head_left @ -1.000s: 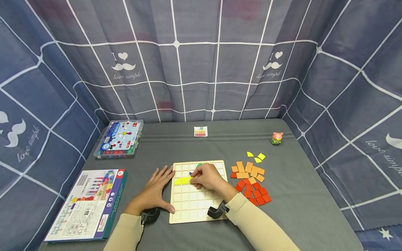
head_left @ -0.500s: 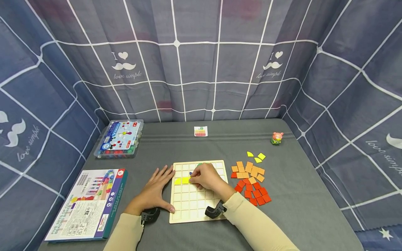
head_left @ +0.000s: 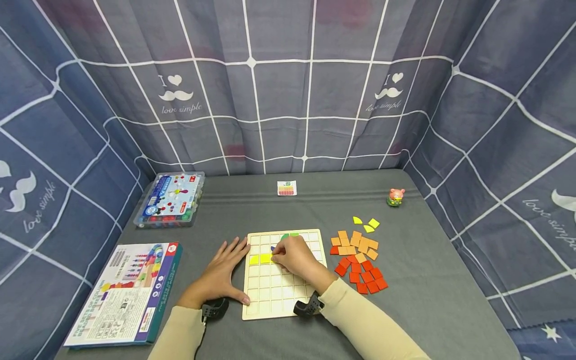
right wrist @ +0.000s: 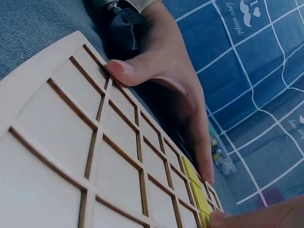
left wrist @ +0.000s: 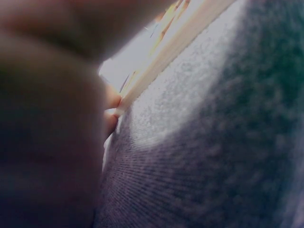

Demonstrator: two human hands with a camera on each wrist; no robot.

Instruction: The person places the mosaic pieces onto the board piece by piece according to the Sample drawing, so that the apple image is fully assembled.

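Wooden grid board [head_left: 274,295] at lower middle of frame – right hand [head_left: 294,255] on it, fingers curled, pinching yellow tile [head_left: 273,257]; left hand [head_left: 220,275] flat, fingers straight, against board's left edge

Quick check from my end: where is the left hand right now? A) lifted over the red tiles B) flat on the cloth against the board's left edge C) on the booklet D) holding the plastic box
B: the left hand lies flat on the grey cloth, thumb at the left edge of the wooden board.
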